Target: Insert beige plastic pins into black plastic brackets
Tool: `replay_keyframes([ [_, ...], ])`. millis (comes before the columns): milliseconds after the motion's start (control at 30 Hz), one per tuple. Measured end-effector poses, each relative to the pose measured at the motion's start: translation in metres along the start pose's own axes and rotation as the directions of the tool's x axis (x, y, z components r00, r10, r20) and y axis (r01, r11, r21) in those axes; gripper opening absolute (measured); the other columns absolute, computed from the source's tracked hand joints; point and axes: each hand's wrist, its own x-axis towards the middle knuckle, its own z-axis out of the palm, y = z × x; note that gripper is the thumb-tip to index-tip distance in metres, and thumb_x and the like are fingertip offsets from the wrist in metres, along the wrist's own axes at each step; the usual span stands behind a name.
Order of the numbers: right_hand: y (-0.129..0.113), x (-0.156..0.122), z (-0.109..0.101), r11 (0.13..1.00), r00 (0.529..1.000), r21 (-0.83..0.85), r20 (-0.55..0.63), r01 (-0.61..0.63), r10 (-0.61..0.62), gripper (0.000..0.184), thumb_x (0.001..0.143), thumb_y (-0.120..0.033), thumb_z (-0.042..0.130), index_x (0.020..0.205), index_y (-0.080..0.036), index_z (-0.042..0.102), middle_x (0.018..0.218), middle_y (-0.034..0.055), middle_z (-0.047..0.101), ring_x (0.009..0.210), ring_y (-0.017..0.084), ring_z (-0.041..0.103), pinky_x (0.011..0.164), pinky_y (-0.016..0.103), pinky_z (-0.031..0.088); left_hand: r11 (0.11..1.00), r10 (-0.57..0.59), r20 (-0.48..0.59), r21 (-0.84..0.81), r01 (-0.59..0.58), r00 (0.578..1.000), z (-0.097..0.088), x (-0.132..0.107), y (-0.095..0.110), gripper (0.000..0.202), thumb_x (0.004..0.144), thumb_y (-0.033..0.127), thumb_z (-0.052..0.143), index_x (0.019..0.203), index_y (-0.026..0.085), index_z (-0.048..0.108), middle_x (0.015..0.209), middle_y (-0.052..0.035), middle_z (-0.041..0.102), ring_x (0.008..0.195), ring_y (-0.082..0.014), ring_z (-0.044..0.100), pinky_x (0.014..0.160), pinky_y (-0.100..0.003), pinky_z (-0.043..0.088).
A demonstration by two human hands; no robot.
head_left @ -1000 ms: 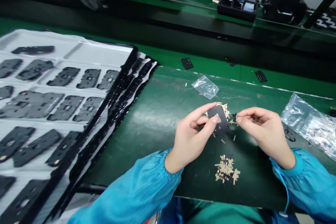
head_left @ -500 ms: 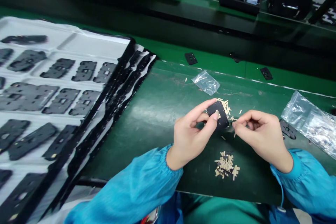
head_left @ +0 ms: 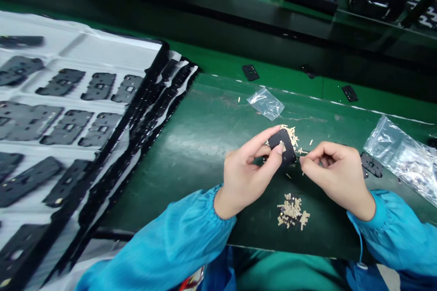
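Note:
My left hand (head_left: 251, 170) pinches a small black plate (head_left: 289, 151) with rounded corners between thumb and fingers, tilted above the green table mat. A beige strip shows on the plate's face beside my thumb. Close to the plate's right edge, my right hand (head_left: 336, 173) has thumb and forefinger pressed together; what lies between them is too small to make out. Behind the plate is a heap of beige strips (head_left: 291, 133), partly hidden by it. Nearer my body, a second pile of beige and dark pieces (head_left: 292, 211) rests on the mat.
At the left, a stack of white trays (head_left: 112, 50) with black edges holds several dark plates. An empty-looking clear bag (head_left: 266, 103) lies beyond my hands, and a filled clear bag (head_left: 403, 159) at the right. Loose black parts (head_left: 250, 72) lie along the far ledge.
The camera view has shifted slightly, so the trays sit further left and higher. Both hands keep the same grip and almost the same places.

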Motion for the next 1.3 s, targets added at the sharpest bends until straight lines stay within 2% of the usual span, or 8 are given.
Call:
replay_keyframes([
  [133, 0.0011, 0.001, 0.0004, 1.0, 1.0, 0.009, 0.014, -0.016, 0.015, 0.016, 0.074, -0.015, 0.068, 0.06, -0.02, 0.064, 0.053, -0.0037, 0.059, 0.049, 0.01, 0.048, 0.045, 0.022, 0.034, 0.999, 0.036, -0.006, 0.04, -0.035, 0.999, 0.0009, -0.0006, 0.0006, 0.036, 0.092, 0.022, 0.068, 0.128, 0.021, 0.073, 0.054, 0.0086, 0.045, 0.051, -0.0102, 0.035, 0.054, -0.022, 0.043],
  [267, -0.0005, 0.0013, 0.001, 0.998, 0.999, -0.046, -0.007, 0.044, -0.044, 0.017, 0.075, -0.014, 0.068, 0.06, -0.02, 0.064, 0.052, -0.0043, 0.059, 0.048, 0.009, 0.048, 0.048, 0.023, 0.036, 0.997, 0.034, -0.02, 0.064, -0.033, 0.999, 0.001, -0.0004, 0.0029, 0.034, 0.093, 0.02, 0.068, 0.126, 0.02, 0.075, 0.053, 0.0094, 0.043, 0.047, -0.009, 0.032, 0.051, -0.021, 0.042],
  [433, -0.001, 0.0011, 0.0023, 0.985, 0.991, -0.118, -0.028, 0.124, -0.128, 0.018, 0.076, -0.014, 0.068, 0.059, -0.02, 0.064, 0.052, -0.0054, 0.056, 0.048, 0.008, 0.045, 0.051, 0.024, 0.038, 0.99, 0.104, -0.028, 0.098, -0.101, 0.994, 0.0015, -0.0008, 0.0027, 0.035, 0.092, 0.018, 0.068, 0.126, 0.018, 0.074, 0.052, 0.009, 0.048, 0.048, -0.0082, 0.034, 0.048, -0.019, 0.039],
  [600, 0.0011, 0.0005, 0.0034, 0.982, 0.988, -0.121, -0.042, 0.143, -0.149, 0.018, 0.075, -0.015, 0.068, 0.059, -0.019, 0.064, 0.05, -0.0062, 0.055, 0.047, 0.007, 0.043, 0.051, 0.023, 0.037, 0.981, 0.17, -0.037, 0.101, -0.166, 0.985, 0.0026, -0.0014, 0.0001, 0.035, 0.091, 0.017, 0.069, 0.126, 0.017, 0.074, 0.054, 0.0081, 0.056, 0.048, -0.0075, 0.038, 0.05, -0.017, 0.043],
  [700, 0.0012, 0.0004, 0.004, 0.987, 0.992, -0.102, -0.026, 0.121, -0.125, 0.018, 0.075, -0.015, 0.068, 0.058, -0.019, 0.063, 0.05, -0.0062, 0.054, 0.047, 0.007, 0.043, 0.05, 0.023, 0.036, 0.979, 0.185, -0.031, 0.091, -0.181, 0.982, 0.003, -0.0013, -0.0005, 0.036, 0.091, 0.016, 0.069, 0.126, 0.017, 0.073, 0.054, 0.0081, 0.058, 0.047, -0.0069, 0.041, 0.051, -0.017, 0.045],
  [833, 0.0023, 0.0013, 0.0039, 0.999, 0.999, -0.011, 0.023, 0.035, -0.035, 0.017, 0.074, -0.015, 0.068, 0.058, -0.019, 0.064, 0.051, -0.0057, 0.057, 0.047, 0.007, 0.045, 0.049, 0.022, 0.035, 0.978, 0.196, -0.026, 0.075, -0.193, 0.98, 0.003, -0.0004, 0.0001, 0.035, 0.091, 0.015, 0.068, 0.126, 0.017, 0.074, 0.055, 0.0084, 0.058, 0.047, -0.0067, 0.043, 0.052, -0.017, 0.046],
  [1000, 0.0047, 0.0036, 0.0014, 0.996, 0.995, 0.062, 0.083, -0.065, 0.059, 0.014, 0.074, -0.017, 0.069, 0.06, -0.019, 0.067, 0.055, -0.0038, 0.063, 0.05, 0.008, 0.049, 0.05, 0.022, 0.038, 0.987, 0.156, -0.012, 0.039, -0.156, 0.988, 0.0026, 0.0004, 0.0013, 0.035, 0.09, 0.014, 0.068, 0.125, 0.017, 0.074, 0.053, 0.009, 0.054, 0.046, -0.0067, 0.045, 0.054, -0.018, 0.048],
  [1300, 0.0, 0.0083, -0.0014, 0.984, 0.982, 0.097, 0.131, -0.147, 0.134, 0.014, 0.069, -0.02, 0.069, 0.056, -0.019, 0.066, 0.051, -0.0033, 0.059, 0.049, 0.008, 0.048, 0.047, 0.022, 0.035, 0.986, 0.166, 0.004, 0.032, -0.166, 0.986, 0.0029, 0.0002, 0.0012, 0.035, 0.091, 0.016, 0.068, 0.125, 0.017, 0.074, 0.054, 0.008, 0.056, 0.048, -0.0076, 0.044, 0.055, -0.018, 0.049],
])
